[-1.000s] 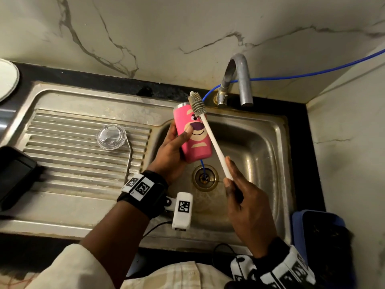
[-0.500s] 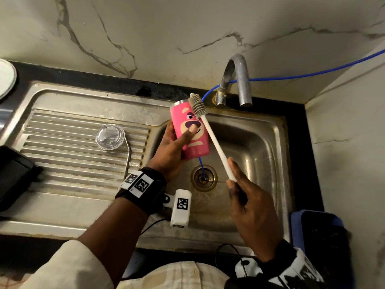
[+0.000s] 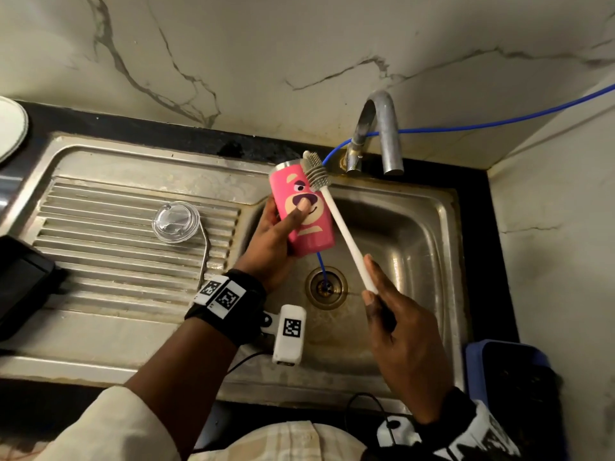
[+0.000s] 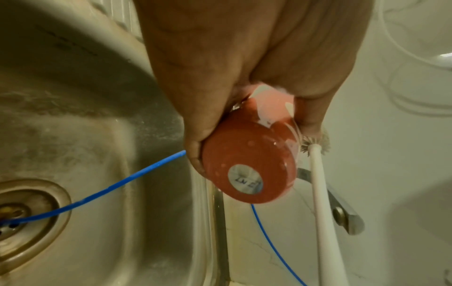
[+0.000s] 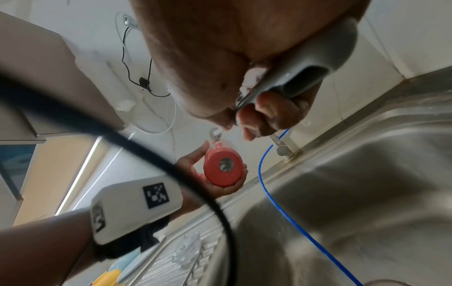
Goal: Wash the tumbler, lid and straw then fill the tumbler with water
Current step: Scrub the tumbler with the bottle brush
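My left hand (image 3: 276, 227) grips a pink tumbler (image 3: 301, 207) with a bear face, held tilted over the left side of the sink basin (image 3: 412, 234). Its red base (image 4: 249, 172) faces the left wrist camera. My right hand (image 3: 396, 324) holds the handle of a white bottle brush (image 3: 342, 227). The grey bristle head (image 3: 316, 173) lies against the tumbler's outer wall near its steel rim. A clear lid (image 3: 176, 221) and a bent metal straw (image 3: 204, 257) lie on the ribbed drainboard (image 3: 100, 227) to the left.
A steel tap (image 3: 379, 134) stands behind the basin; no water shows at its spout. A thin blue tube (image 3: 499, 119) runs from the wall down into the drain (image 3: 326, 287). A dark object (image 3: 20, 281) sits far left, a blue bin (image 3: 512, 394) lower right.
The tumbler has turned in my left hand, showing more of the bear face. The brush head has stayed by the rim, and both hands have shifted only slightly.
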`<state>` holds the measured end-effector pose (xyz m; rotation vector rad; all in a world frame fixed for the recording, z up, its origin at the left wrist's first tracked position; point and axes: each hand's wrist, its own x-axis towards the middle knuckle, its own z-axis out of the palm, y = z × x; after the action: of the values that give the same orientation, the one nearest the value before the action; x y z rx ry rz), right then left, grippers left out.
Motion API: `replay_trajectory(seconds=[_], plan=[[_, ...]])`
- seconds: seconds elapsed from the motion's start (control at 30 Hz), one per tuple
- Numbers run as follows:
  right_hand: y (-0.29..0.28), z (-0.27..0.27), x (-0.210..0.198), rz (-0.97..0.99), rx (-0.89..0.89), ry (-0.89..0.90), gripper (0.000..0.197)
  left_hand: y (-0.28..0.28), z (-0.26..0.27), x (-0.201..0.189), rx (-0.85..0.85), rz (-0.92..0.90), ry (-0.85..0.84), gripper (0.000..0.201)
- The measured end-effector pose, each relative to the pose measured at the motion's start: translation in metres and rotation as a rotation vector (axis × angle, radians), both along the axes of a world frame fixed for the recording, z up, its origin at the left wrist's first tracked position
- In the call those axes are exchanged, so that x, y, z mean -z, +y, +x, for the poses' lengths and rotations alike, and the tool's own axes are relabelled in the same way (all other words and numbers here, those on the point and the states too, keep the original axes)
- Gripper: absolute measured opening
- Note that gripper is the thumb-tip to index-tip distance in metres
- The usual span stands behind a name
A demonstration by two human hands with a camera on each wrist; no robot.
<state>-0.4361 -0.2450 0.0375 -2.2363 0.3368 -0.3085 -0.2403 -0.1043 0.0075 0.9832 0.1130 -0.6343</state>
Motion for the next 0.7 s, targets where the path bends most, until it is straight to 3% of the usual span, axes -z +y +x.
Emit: replay_trajectory(seconds=[0.1, 0.37, 0.53, 0.7], plan=[[0.007, -0.013, 0.003, 0.003, -0.011, 0.026, 0.051, 0.008, 0.008, 0.001, -0.055, -0.026, 0.005, 0.067], [0.005, 0.003, 0.0, 0.021, 0.034, 0.032, 0.053, -0.004, -0.011, 0.002, 0.007, 0.021, 0.057, 0.068], [0.011, -0.013, -0.001, 0.005, -0.009, 0.049, 0.052, 0.006, 0.004, -0.001, -0.066, 0.02, 0.075, 0.056], [0.01, -0.002, 0.002, 0.019, 0.023, 0.042, 0.051, 0.002, -0.007, 0.004, -0.034, 0.053, 0.068, 0.069]])
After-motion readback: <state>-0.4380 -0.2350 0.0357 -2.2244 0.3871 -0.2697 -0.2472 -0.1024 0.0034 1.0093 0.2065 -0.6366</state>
